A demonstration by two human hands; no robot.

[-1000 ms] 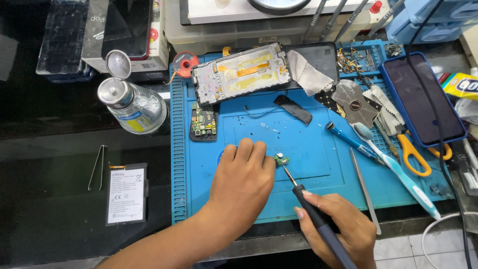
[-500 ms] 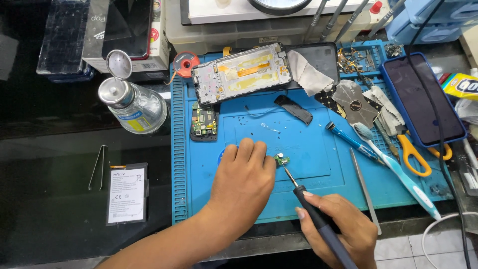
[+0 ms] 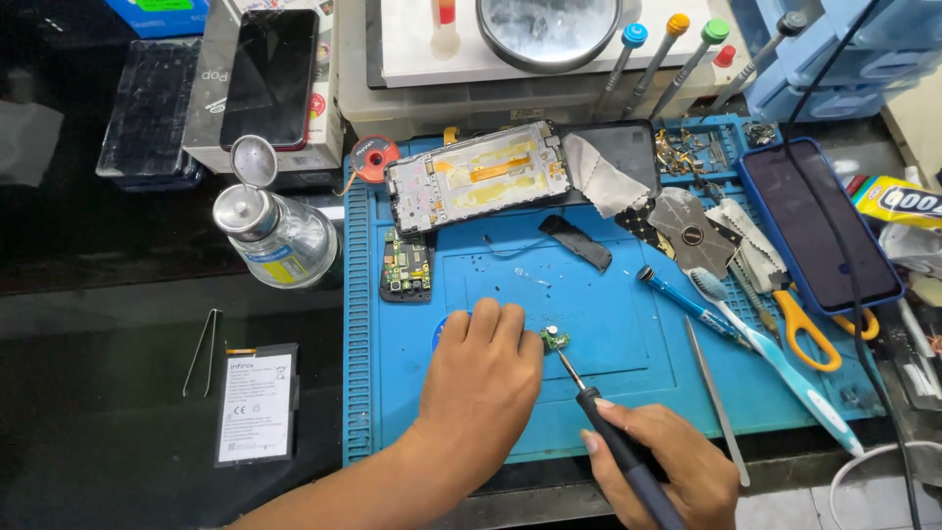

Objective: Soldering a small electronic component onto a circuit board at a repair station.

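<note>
Beyond the left hand (image 3: 481, 378), up and to its left, a clear glass dispenser bottle (image 3: 275, 240) lies tilted with its metal flip cap (image 3: 253, 160) open; whether liquid is inside cannot be told. Far beyond the right hand (image 3: 677, 471), the compartments (image 3: 692, 147) moulded into the top edge of the blue work mat (image 3: 628, 334) hold small metal bits and screws. Behind those, a white tray (image 3: 432, 93) carries a round magnifier lens (image 3: 548, 27).

The left hand lies palm down on the mat, fingers close together and pressed flat, with the fingertips holding down a small green circuit board (image 3: 555, 340) just at its right edge. The forearm comes in from the lower left. The right hand, low and to the right of the left one, is wrapped in a pen-like grip around the dark handle of a soldering iron (image 3: 613, 447). Its thin tip slants up and left to touch the little board.

Straight ahead of the left hand sit a larger green board (image 3: 406, 267) and an opened phone frame (image 3: 478, 177). Up and to the right of the right hand lie a blue screwdriver (image 3: 687, 299), a toothbrush (image 3: 775, 358), orange-handled scissors (image 3: 810, 329) and a dark phone (image 3: 819, 226). A phone battery (image 3: 255, 402) and tweezers (image 3: 203, 351) rest well left of the left hand, off the mat.
</note>
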